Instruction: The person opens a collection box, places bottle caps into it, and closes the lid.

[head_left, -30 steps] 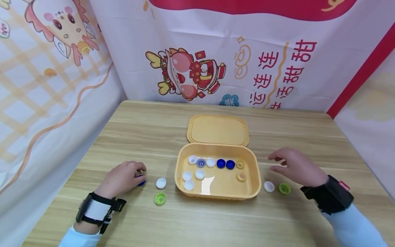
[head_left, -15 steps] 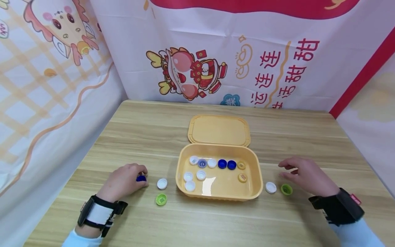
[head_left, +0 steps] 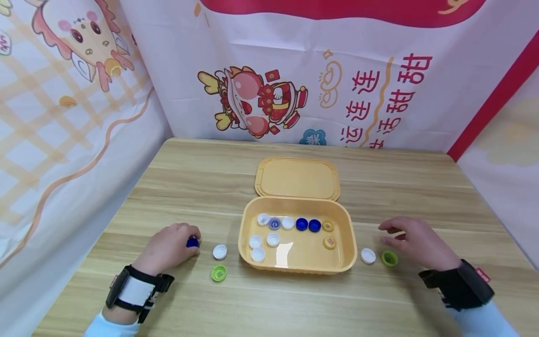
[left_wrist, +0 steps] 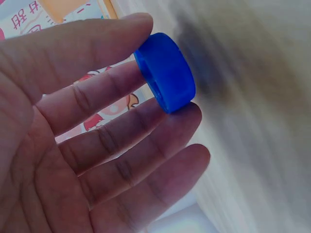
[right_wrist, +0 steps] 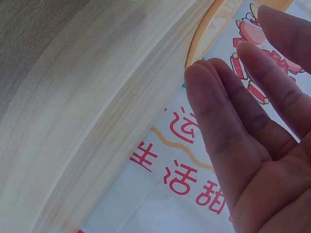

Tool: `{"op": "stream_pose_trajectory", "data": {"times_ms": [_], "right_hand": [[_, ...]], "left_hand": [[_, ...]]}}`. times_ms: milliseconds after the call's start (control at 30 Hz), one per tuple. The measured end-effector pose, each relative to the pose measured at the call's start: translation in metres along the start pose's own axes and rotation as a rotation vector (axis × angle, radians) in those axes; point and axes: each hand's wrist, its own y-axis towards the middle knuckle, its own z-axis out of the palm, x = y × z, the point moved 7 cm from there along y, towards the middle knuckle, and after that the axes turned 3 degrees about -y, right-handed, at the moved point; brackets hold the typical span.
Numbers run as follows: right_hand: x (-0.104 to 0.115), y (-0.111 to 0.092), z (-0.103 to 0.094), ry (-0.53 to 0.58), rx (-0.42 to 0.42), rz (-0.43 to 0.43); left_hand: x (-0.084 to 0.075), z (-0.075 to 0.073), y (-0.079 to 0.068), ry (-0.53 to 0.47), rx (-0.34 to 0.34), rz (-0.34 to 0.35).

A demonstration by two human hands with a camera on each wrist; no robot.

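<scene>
My left hand (head_left: 168,248) pinches a blue bottle cap (left_wrist: 167,73) between thumb and fingers, close over the table on the left. To its right lie a white cap (head_left: 220,252) and a green cap (head_left: 219,273). My right hand (head_left: 417,241) hovers at the right with relaxed fingers and nothing in them. Just left of it are another white cap (head_left: 368,256) and a second green cap (head_left: 389,258). In the middle stands a yellow plastic box (head_left: 294,268) with several white, blue and yellow caps inside.
The box's yellow lid (head_left: 297,178) lies flat behind it. A wooden table (head_left: 294,309) carries everything. Printed cloth (head_left: 261,42) hangs at the back and along both sides.
My left hand has taken the blue cap between thumb and fingers and lifted it slightly. My right hand has moved a little to the right and nearer to me.
</scene>
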Motion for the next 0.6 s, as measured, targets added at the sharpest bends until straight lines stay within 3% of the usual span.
{"op": "stream_pose_trajectory", "data": {"times_ms": [267,433,600], "right_hand": [[-0.001,-0.005,-0.003,0.013,-0.018,0.0],[-0.002,-0.007,-0.005,0.026,-0.014,0.029],[-0.002,-0.008,-0.006,0.032,-0.005,0.046]], "left_hand": [[-0.025,-0.019,0.02,0.027,-0.039,0.088],[-0.056,-0.034,0.041,0.049,-0.042,0.173],[-0.094,-0.035,0.061,0.099,-0.02,0.269]]}}
